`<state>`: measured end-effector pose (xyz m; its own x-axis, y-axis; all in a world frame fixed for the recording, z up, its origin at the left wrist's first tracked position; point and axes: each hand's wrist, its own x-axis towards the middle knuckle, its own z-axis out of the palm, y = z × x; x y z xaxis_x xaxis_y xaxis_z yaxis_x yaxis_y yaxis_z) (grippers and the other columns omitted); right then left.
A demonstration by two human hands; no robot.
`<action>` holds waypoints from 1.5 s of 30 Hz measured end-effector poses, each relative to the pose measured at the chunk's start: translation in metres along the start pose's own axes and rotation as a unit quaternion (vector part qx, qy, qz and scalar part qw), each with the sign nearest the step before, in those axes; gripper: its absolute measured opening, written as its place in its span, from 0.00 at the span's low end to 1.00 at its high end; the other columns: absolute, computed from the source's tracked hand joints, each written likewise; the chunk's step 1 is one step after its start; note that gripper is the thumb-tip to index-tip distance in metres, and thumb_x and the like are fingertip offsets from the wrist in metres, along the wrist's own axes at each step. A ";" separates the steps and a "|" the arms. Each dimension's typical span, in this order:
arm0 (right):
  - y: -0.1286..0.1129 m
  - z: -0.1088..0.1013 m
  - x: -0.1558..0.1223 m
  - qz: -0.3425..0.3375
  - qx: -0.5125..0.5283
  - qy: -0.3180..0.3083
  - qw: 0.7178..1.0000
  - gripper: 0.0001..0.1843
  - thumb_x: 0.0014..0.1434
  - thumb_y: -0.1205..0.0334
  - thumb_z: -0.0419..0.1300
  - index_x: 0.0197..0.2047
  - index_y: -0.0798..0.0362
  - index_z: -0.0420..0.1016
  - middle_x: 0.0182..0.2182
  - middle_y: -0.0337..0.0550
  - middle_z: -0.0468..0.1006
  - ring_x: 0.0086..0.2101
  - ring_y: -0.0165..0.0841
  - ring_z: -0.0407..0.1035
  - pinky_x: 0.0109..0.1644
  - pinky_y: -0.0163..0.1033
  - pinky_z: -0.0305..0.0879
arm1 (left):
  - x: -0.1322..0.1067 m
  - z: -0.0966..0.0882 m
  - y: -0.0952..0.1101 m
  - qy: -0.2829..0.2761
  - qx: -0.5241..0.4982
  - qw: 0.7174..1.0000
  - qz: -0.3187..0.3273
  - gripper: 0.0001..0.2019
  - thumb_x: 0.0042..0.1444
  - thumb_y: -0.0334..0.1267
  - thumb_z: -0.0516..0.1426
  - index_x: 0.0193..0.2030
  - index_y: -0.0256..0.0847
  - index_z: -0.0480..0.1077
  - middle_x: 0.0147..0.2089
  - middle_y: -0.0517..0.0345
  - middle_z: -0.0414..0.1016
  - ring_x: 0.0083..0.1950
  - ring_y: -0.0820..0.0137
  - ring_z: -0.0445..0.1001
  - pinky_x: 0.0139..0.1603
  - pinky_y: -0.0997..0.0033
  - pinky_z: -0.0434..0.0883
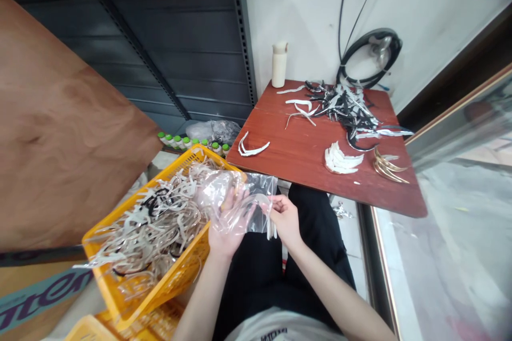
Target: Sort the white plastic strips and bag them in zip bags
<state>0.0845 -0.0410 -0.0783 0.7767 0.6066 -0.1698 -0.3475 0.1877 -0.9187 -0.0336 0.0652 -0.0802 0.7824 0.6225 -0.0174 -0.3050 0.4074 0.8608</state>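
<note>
My left hand (pixel 228 224) is inside or behind a clear plastic bag (pixel 240 200), its fingers spread and holding the bag over my lap. My right hand (pixel 285 217) pinches a thin white curved band (pixel 271 224) at the bag's mouth. Both hands hover just right of a yellow basket (pixel 120 298) heaped with white, grey and black curved bands.
A red-brown table (pixel 304 149) ahead carries small piles of white bands (pixel 341 160), gold ones (pixel 388 168) and a tangled black-and-white heap (pixel 348 109). A cream bottle (pixel 279 64) stands at its back corner. A plywood board leans at left; small green-capped bottles (pixel 192 143) sit on the floor.
</note>
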 end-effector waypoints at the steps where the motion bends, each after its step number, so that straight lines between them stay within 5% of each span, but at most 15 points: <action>1: -0.002 -0.002 0.001 -0.005 -0.004 -0.004 1.000 0.16 0.47 0.54 0.71 0.36 0.54 0.76 0.30 0.43 0.81 0.31 0.36 0.76 0.39 0.41 0.73 | 0.003 -0.002 0.003 -0.018 0.007 1.000 -0.010 0.26 0.66 0.53 0.35 0.68 0.60 0.55 0.73 0.61 0.50 0.71 0.57 0.53 0.64 0.36 0.59; 8: -0.007 -0.013 0.009 -0.004 -0.037 -0.020 0.999 0.16 0.44 0.55 0.73 0.35 0.54 0.77 0.30 0.43 0.82 0.29 0.35 0.76 0.35 0.39 0.72 | 0.025 -0.015 0.026 -0.096 0.027 0.984 -0.147 0.27 0.63 0.52 0.45 0.62 0.42 0.67 0.67 0.47 0.62 0.68 0.51 0.60 0.62 0.44 0.65; 12: -0.008 -0.017 0.011 0.003 -0.084 -0.044 0.995 0.16 0.45 0.56 0.72 0.36 0.55 0.79 0.31 0.45 0.82 0.30 0.36 0.76 0.36 0.38 0.73 | 0.031 -0.007 0.040 -0.062 0.098 0.959 -0.259 0.20 0.52 0.50 0.61 0.48 0.41 0.77 0.51 0.43 0.78 0.49 0.55 0.77 0.47 0.56 0.76; 14: -0.009 -0.018 0.012 0.014 -0.095 -0.060 0.994 0.15 0.45 0.56 0.72 0.35 0.55 0.79 0.31 0.45 0.83 0.31 0.36 0.77 0.36 0.38 0.73 | 0.030 0.002 0.045 -0.042 0.126 0.949 -0.285 0.17 0.52 0.48 0.63 0.45 0.40 0.77 0.42 0.47 0.80 0.39 0.62 0.79 0.40 0.63 0.76; 23: -0.014 -0.018 0.010 0.034 -0.099 -0.124 0.987 0.15 0.44 0.56 0.72 0.36 0.54 0.82 0.30 0.45 0.83 0.31 0.38 0.78 0.36 0.39 0.74 | 0.028 0.029 0.045 -0.017 0.213 0.938 -0.273 0.19 0.55 0.53 0.60 0.40 0.37 0.78 0.35 0.53 0.79 0.33 0.72 0.74 0.35 0.75 0.68; 28: -0.025 -0.018 0.013 -0.054 -0.188 -0.181 0.964 0.09 0.49 0.60 0.70 0.35 0.53 0.83 0.32 0.45 0.82 0.31 0.36 0.76 0.33 0.37 0.71 | 0.028 0.037 0.040 0.005 0.146 0.940 -0.309 0.19 0.54 0.52 0.61 0.39 0.36 0.76 0.31 0.54 0.77 0.28 0.72 0.73 0.30 0.75 0.67; 35: -0.032 -0.013 0.019 -0.101 -0.277 -0.203 0.934 0.12 0.48 0.70 0.67 0.37 0.51 0.83 0.32 0.41 0.78 0.31 0.30 0.72 0.35 0.33 0.68 | 0.030 0.035 0.014 0.020 0.278 0.946 -0.164 0.23 0.58 0.58 0.54 0.31 0.35 0.71 0.24 0.60 0.69 0.24 0.75 0.65 0.24 0.77 0.61; 40: -0.025 -0.015 0.002 -0.052 -0.242 -0.149 0.957 0.19 0.49 0.72 0.64 0.46 0.51 0.79 0.40 0.42 0.79 0.34 0.32 0.75 0.32 0.32 0.70 | 0.031 0.025 0.005 0.075 0.291 0.947 -0.111 0.22 0.58 0.57 0.54 0.29 0.37 0.70 0.24 0.62 0.68 0.25 0.74 0.65 0.27 0.76 0.64; 45: -0.028 -0.020 -0.006 -0.132 -0.243 -0.057 0.959 0.09 0.54 0.66 0.64 0.41 0.50 0.81 0.37 0.42 0.81 0.36 0.35 0.76 0.41 0.37 0.72 | 0.035 0.023 0.017 0.048 0.188 0.961 -0.198 0.17 0.53 0.51 0.60 0.35 0.36 0.76 0.31 0.55 0.77 0.31 0.69 0.74 0.37 0.71 0.70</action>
<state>0.1003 -0.0655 -0.0586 0.7323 0.6727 0.1060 0.1607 -0.0195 -0.9868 0.0015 0.0788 -0.0542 0.7377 0.5347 -0.4122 0.2372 0.3663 0.8998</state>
